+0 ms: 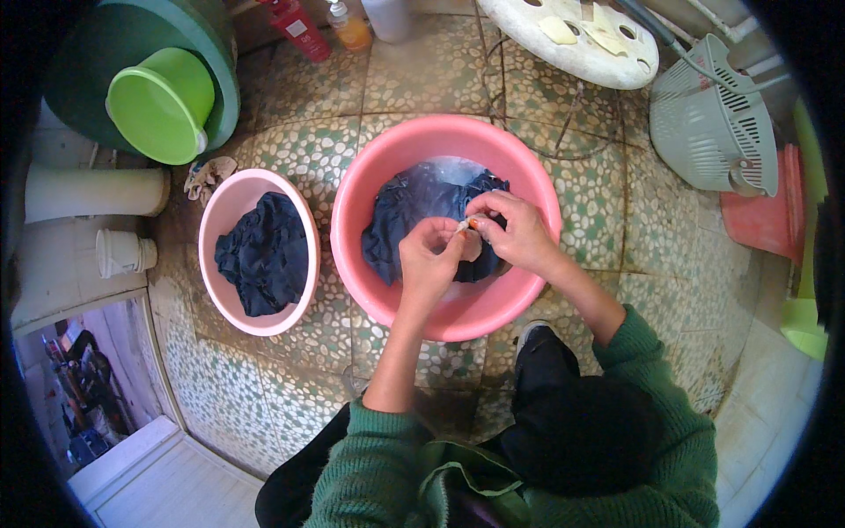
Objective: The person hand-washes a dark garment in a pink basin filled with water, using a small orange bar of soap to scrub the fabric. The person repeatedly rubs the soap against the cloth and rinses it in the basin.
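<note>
A large pink basin (535, 158) stands on the tiled floor in front of me. Dark blue clothes (389, 211) lie in it in cloudy water. Over its middle, my left hand (429, 255) and my right hand (521, 231) meet, fingertips pinched on a small, pale, crumpled piece (472, 248). Its exact kind is too small to tell. Orange spots show by the fingertips. To the left, a smaller light pink basin (209, 224) holds a dark blue garment (264, 253), which neither hand touches.
A bright green bucket (163, 106) sits against a large dark green tub (88, 53) at upper left. Red (297, 28) and orange (349, 28) bottles stand at the back. A white stool (576, 44), a grey-green basket (713, 119) and a red bucket (764, 211) are to the right.
</note>
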